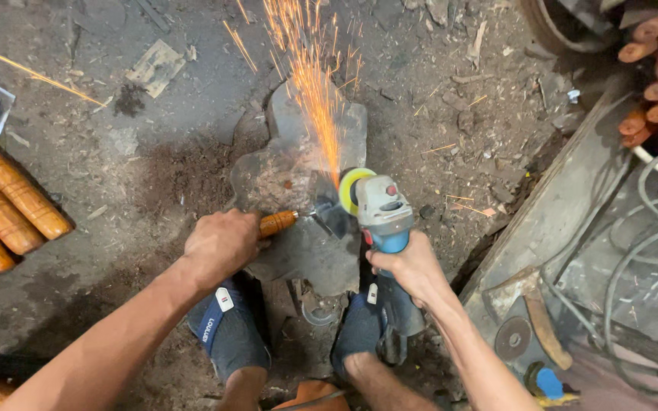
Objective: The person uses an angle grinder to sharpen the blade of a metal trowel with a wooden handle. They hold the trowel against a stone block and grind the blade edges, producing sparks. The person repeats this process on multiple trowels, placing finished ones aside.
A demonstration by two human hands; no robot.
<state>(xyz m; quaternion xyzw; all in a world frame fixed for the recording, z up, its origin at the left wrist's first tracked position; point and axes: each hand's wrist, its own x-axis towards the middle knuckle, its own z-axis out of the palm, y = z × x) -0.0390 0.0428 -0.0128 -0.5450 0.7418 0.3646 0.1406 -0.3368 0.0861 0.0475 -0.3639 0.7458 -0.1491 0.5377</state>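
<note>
My left fingers (226,228) clamp a wooden-handled tool (279,222). My right hand (413,266) grips the angle grinder (381,213), sparks (314,76) flying over a flat stone (298,251).

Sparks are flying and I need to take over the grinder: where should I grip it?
Grip the angle grinder by its blue rear body, coming from the near side where the right hand holds it. The yellow disc and sparks are at the far end.

Head-worn view, straight down, close above dirt floor (154,152) and feet.
</note>
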